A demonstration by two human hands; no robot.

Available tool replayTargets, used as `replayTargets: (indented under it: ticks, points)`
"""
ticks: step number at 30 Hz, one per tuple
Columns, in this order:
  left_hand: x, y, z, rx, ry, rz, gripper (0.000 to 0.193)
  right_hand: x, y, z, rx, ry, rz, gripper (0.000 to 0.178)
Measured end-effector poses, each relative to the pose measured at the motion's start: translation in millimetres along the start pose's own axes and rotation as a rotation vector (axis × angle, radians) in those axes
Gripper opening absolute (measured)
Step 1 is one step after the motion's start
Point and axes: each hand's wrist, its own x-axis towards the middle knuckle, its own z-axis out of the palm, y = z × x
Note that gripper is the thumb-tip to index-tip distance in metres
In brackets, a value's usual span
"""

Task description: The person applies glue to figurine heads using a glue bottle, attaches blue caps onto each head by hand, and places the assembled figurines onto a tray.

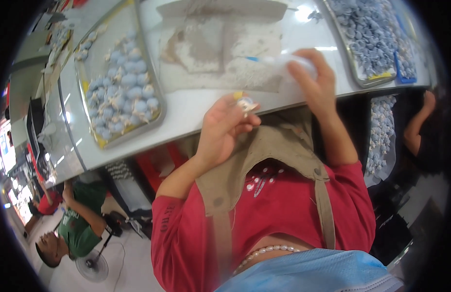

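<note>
My left hand (225,127) is curled around a small pale piece with a yellow tip (245,103), pinched at the fingertips just over the near edge of the white table (186,112). My right hand (315,80) grips a white squeeze bottle with a blue nozzle (279,61), lying sideways and pointing left above a grey stained mat (220,53). The two hands are a short way apart.
A metal tray (152,78) of pale blue and cream pieces lies at the left. Another tray (354,65) heaped with blue pieces sits at the right, next to a blue tool (403,73). A person in green (79,224) and a floor fan (91,265) are at lower left.
</note>
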Motion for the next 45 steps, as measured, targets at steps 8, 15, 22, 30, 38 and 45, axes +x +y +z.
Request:
replayTargets:
  ticks: [8,15,22,30,38,45]
  points:
    - [3.0,26.4,-7.5,-0.196,-0.276,-0.004,0.038,55.6,16.6,-2.7,-0.304,0.166,-0.346,0.014]
    - [10.3,20.6,6.5,-0.06,-0.134,-0.061,0.034,110.4,60.9,-51.8,-0.742,0.083,-0.456,0.018]
    - [12.1,6.3,17.6,0.09,-0.037,-0.002,0.038,45.5,8.2,-37.6,0.354,-0.091,0.078,0.022]
    - [10.7,-12.6,25.0,0.01,-0.069,0.001,0.042,-17.0,-10.9,-3.8,0.293,-0.332,-0.342,0.031]
    - [2.8,-19.1,21.5,0.094,-0.058,0.099,0.042,-28.9,-15.5,0.9,0.087,-0.344,-0.44,0.032]
    - [0.7,-14.7,15.7,0.242,-0.021,0.246,0.04,-40.2,-16.8,7.4,-0.248,-0.038,-0.627,0.027]
